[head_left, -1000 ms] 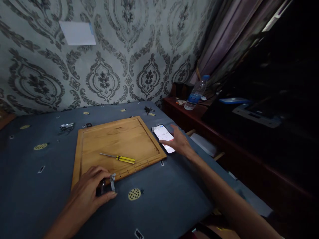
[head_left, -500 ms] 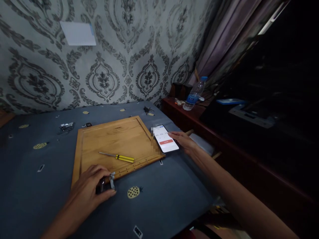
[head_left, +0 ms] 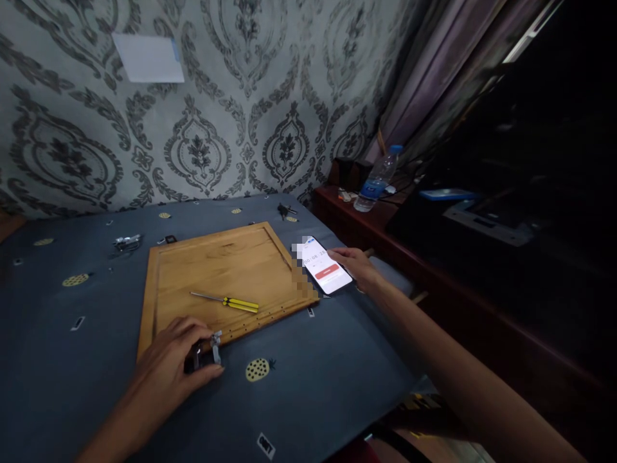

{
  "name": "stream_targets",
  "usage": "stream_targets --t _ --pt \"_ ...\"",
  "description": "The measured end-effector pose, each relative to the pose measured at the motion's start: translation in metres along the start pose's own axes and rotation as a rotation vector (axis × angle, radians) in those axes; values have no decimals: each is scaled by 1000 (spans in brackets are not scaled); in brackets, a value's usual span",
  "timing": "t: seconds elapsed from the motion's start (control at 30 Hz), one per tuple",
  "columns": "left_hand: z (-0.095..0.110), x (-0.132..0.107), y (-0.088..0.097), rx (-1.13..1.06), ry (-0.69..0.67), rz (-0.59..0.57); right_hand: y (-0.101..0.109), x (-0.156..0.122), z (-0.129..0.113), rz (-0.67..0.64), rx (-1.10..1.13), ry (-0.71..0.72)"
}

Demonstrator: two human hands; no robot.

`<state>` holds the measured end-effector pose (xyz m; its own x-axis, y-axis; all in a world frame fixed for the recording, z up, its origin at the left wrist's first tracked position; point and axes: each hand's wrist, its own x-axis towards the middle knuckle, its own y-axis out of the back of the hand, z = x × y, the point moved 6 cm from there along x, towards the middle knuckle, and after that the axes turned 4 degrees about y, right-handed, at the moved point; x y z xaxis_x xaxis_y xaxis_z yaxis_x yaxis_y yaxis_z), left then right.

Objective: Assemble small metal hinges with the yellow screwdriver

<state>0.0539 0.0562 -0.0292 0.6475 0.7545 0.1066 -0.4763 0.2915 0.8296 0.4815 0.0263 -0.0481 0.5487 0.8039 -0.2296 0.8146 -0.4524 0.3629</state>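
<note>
My left hand point(head_left: 176, 360) is closed around a silver metal hinge point(head_left: 216, 347) at the near edge of a framed wooden panel point(head_left: 212, 263). Part of the hinge is hidden by the fingers. On the panel lies a screwdriver point(head_left: 241, 305) with a yellow and black handle, its shaft pointing left. My right hand point(head_left: 357, 267) grips the right side of a phone point(head_left: 325, 273), whose lit screen displays a running timer and a red button. The phone is tilted beside the panel's right edge.
A grey-blue cloth with pineapple prints point(head_left: 308, 366) covers the surface. Another metal hinge point(head_left: 128, 242) lies at the left, and keys point(head_left: 285, 211) lie at the back. A plastic bottle point(head_left: 376, 183) stands on the dark red ledge point(head_left: 332, 209) at the right.
My right hand has shifted the phone slightly to the right and turned it a little. The timer digits have advanced. My left hand stays in place with the hinge.
</note>
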Motion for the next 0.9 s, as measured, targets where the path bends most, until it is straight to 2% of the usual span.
stream_targets --t 0.2,0.33,0.43,0.5,0.57,0.63,0.7,0.73,0.8,0.9 --pt "1 -2 0 21 -3 -2 12 -1 -2 68 -206 143" --pt "2 -1 0 17 -4 -17 21 -14 -13 175 -366 336" --pt "5 -1 3 5 5 -21 15 -32 -30 255 -447 490" --pt "9 -1 7 -12 24 -20 0 -48 -44 262 -466 598" --pt "13 0 10 -16 54 -43 -25 -64 -59 191 -464 689" --pt "17 1 12 -19 76 -67 -58 -82 -71 41 -459 770" --pt "21 1 14 -3 76 -71 -97 -104 -82 -207 -504 931" --pt "22 1 15 8 68 -68 -112 -112 -85 -275 -520 977" --pt "24 1 16 29 56 -63 -136 -123 -86 -359 -591 1024" --pt "25 1 18 18 33 -60 -156 -125 -83 -411 -726 1007"
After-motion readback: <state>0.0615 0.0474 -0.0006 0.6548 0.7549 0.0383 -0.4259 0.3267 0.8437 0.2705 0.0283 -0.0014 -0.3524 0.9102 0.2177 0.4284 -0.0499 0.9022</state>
